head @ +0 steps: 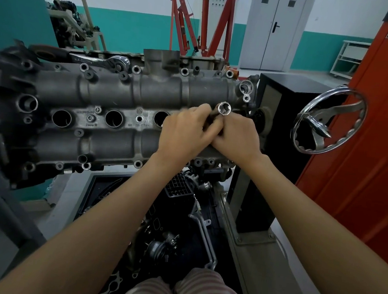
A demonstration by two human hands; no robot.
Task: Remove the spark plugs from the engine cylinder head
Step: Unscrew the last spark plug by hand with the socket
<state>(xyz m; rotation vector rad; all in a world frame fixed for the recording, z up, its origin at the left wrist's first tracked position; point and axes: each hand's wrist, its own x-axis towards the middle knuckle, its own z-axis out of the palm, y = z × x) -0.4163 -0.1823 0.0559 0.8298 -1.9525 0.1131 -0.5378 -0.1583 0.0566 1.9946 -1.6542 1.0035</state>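
Both forearms reach out as our left hand (185, 131) and right hand (236, 136) clasp the rigid, likely slick steel socket (224, 108) over the cylinder head (113, 91), best gripped mid-shaft.

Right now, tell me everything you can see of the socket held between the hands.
The socket is a shiny metal tube whose open end, ridged inside, tilts up toward the camera. Only that end shows; the rest is hidden between the left hand and right hand, both curled round it. It is held just above the cylinder head, near the right-hand plug wells. Whether a plug sits inside cannot be told.
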